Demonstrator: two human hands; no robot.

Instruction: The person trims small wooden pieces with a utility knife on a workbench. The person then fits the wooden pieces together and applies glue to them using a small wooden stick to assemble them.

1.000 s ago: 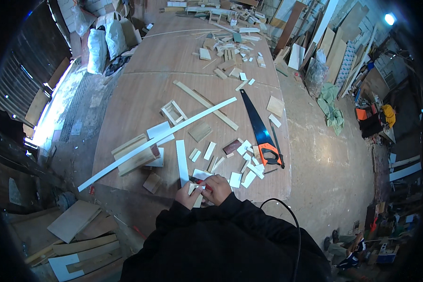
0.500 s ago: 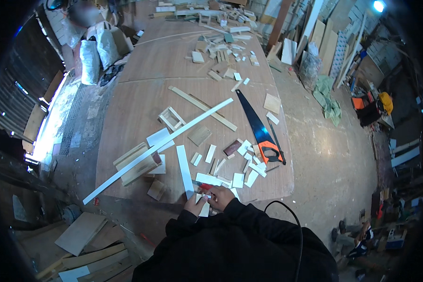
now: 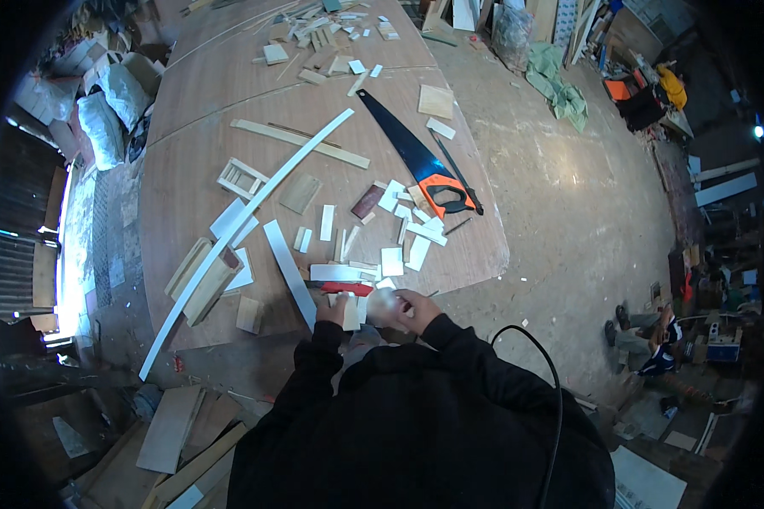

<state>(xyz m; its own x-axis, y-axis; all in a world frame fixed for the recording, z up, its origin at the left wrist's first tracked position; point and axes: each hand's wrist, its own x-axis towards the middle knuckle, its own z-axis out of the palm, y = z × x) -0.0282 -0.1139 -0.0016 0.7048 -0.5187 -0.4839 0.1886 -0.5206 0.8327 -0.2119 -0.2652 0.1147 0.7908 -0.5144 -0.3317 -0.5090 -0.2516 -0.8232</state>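
My left hand and right hand are close together at the near edge of the big brown plywood table. The left hand's fingers rest on a small pale wood block. A small light-coloured piece, too blurred to tell more, sits in the right hand's closed fingers. A red tool lies on the table just beyond my left hand, beside a short white offcut. My black sleeves and body fill the lower part of the view.
A handsaw with an orange and black handle lies right of a scatter of small white and wood offcuts. A long white strip, a flat white slat, stacked wood blocks and a small wood frame lie to the left. A black cable loops at my right. Someone sits on the floor.
The view has tipped down and the table has slid up the picture. The red tool that was at my right hand now lies on the table; my hands have drawn slightly apart.
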